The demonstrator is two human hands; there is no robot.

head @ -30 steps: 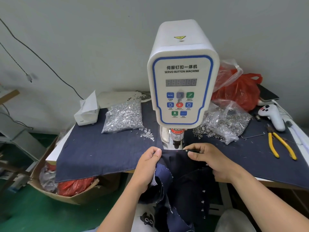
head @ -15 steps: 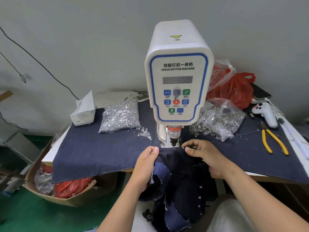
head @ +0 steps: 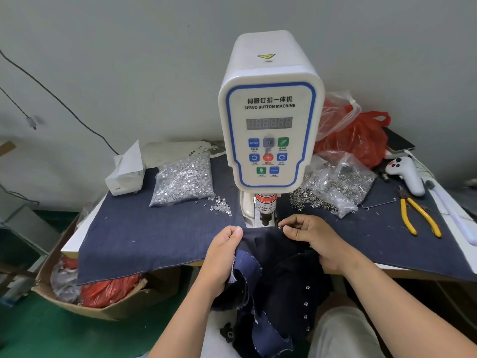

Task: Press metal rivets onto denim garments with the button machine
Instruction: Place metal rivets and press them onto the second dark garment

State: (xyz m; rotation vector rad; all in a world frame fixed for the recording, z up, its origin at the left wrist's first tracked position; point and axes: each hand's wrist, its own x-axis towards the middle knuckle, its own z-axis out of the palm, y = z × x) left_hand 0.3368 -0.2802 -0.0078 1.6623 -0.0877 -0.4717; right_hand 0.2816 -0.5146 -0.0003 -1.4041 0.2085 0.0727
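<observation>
both hands are on the denim garment (head: 273,267): left hand (head: 222,257) curls round its top edge, right hand (head: 312,241) pinches that same edge beside a rivet (head: 280,227), stretching it flat under the button machine (head: 269,125) at the front of the bench (head: 160,236). soft, floppy cloth, most of it hanging off, so i'd say grip close either side of the punch, fingers clear.

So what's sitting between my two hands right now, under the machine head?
In the head view, the top edge of the dark denim garment spans between the left hand and right hand, with a small red light dot on it below the button machine.
</observation>
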